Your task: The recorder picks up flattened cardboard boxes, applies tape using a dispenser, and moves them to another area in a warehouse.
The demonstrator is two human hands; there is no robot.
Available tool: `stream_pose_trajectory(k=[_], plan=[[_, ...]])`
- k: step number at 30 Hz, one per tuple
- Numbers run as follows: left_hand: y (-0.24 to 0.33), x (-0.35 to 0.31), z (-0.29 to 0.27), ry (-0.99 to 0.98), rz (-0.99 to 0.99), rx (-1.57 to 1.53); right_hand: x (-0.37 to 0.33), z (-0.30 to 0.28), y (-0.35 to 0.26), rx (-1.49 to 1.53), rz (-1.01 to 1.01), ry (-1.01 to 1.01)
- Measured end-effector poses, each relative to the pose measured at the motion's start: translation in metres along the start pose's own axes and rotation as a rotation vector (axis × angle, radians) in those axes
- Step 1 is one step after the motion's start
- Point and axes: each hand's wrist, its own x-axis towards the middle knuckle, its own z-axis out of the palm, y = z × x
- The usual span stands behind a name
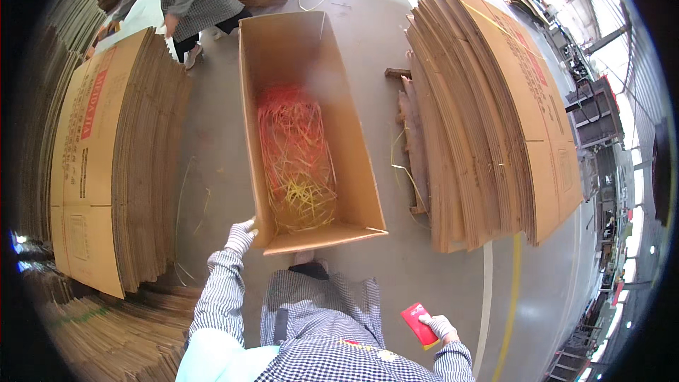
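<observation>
Head view, clock centred on the deep, open-topped brown cardboard carton [351,148]: on grey floor [414,269], directly ahead of the body. Inside, loose shredded strips, red [288,113] toward 12, yellow [305,199] toward 6.

White-gloved left hand [242,236] at 7, fingers closed on the near rim corner; firmness, cannot tell. White-gloved right hand [440,327] at 5, clear of the carton, holding a flat red rectangular object with a yellow edge [416,318]; kind unclear.

Handling, as judged: steady by the corner, not mid-wall, to avoid bowing the panel. Hold the red object clear of the rim, lest it snag. Mind the flattened brown cardboard stacks at 9 [150,170] and 3 [463,127], plus a co-worker [201,10] near 11.
</observation>
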Motion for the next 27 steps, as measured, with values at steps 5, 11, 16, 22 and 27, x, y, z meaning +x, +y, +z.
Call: stream_pose_trajectory(k=[5,11,16,22,27], plan=[[0.041,0.026,0.015,0.040,-0.031,0.037,0.005,-0.024,0.033,-0.018,-0.032,0.072],[0.109,0.001,0.034,0.742,0.112,0.369,-0.005,-0.059,0.057,0.097,-0.052,0.061],[0.353,-0.065,0.229,0.145,0.539,-0.187,0.028,-0.088,0.162,0.428,-0.049,0.105],[0.619,-0.166,0.532,-0.301,0.853,-0.347,0.092,-0.139,0.289,0.476,-0.032,0.223],[0.740,-0.194,0.681,-0.921,-0.252,-0.898,0.108,-0.159,0.407,1.035,-0.064,0.287]])
